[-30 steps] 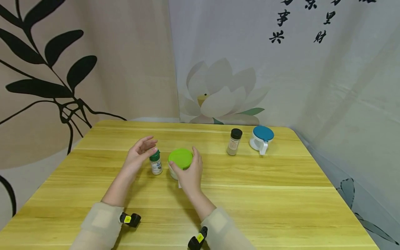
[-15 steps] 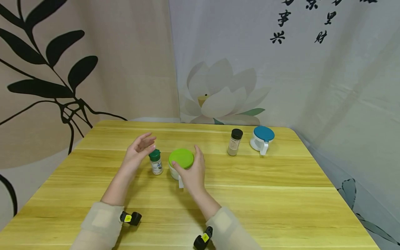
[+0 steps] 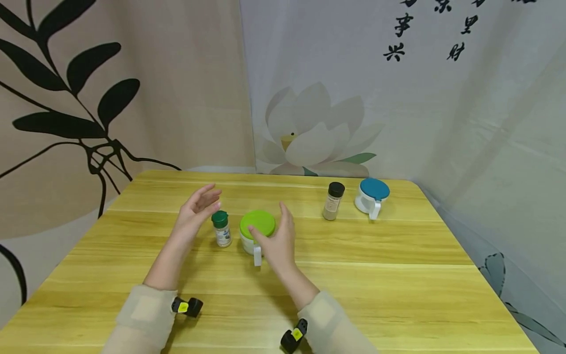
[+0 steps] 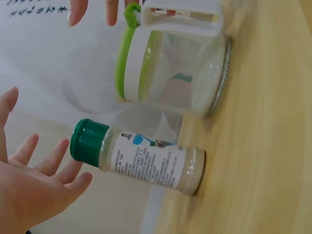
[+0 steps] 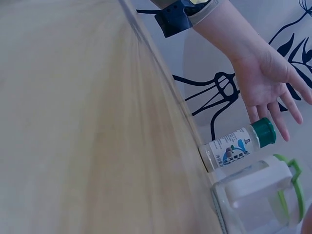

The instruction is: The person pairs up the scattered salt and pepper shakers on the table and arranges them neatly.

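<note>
A small seasoning bottle (image 3: 222, 235) with a dark green cap stands upright on the table. Just to its right is a clear seasoning jar (image 3: 257, 225) with a lime green lid and a white handle facing the near side. My left hand (image 3: 194, 211) hovers at the bottle's left with fingers spread, holding nothing; the left wrist view shows its fingertips beside the cap. On the jar's right side, my right hand (image 3: 279, 242) is spread, its thumb overlapping the lid's near edge in the head view. In the left wrist view, right-hand fingertips (image 4: 78, 9) show above the jar.
Farther back on the right stand a black-capped seasoning bottle (image 3: 332, 202) and a white-handled jar (image 3: 372, 197) with a blue lid. The wooden table (image 3: 398, 295) ends at patterned curtains (image 3: 199, 98) behind. A small black camera sits on each wrist.
My right hand has moved off to the right, its thumb drawing back across the green lid and exposing more of the jar and handle. My left hand has risen slightly. Bottle and jar stay put.
</note>
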Tool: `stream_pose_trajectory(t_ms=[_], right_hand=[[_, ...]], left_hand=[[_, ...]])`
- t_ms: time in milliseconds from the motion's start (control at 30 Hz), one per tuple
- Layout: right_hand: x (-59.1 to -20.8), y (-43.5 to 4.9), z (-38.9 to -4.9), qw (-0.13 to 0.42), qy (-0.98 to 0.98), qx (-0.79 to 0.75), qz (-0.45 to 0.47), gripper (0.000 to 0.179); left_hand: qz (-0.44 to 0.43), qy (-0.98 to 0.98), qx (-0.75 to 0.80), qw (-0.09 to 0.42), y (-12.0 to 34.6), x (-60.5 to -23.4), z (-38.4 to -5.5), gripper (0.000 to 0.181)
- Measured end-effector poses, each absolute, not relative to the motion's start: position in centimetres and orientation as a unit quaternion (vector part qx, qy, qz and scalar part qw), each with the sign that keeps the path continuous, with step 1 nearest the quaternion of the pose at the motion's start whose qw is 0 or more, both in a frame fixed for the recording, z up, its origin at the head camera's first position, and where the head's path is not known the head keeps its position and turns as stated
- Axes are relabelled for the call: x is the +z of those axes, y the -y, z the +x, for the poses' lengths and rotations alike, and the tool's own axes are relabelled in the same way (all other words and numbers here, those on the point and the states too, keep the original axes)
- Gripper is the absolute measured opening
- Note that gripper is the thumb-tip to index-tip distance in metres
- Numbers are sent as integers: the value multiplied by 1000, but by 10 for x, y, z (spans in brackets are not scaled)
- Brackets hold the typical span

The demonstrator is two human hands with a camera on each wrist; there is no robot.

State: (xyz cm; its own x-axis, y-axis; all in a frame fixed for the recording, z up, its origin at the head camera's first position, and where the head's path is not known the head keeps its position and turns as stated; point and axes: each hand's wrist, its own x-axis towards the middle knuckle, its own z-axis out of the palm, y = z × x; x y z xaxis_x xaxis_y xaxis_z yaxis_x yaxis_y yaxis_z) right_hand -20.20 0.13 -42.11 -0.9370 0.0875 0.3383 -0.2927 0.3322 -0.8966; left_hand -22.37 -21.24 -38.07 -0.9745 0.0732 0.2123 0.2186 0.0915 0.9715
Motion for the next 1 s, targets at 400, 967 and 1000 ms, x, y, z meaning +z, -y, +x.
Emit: stream_pose_trajectory(t_ms=[400,967,1000], right_hand=[[-413,-14,-204,160,794,583,68,91],[-404,-31,-201,179,793,576,84,88],[-404,-33,-201,179,793,576,85,89]], left_hand=[[-110,718,-684,64,203,-372,-224,64],[-106,718,-686,58,192,-368,-224,63],[-106,718,-685,58,191,-368,-224,64]])
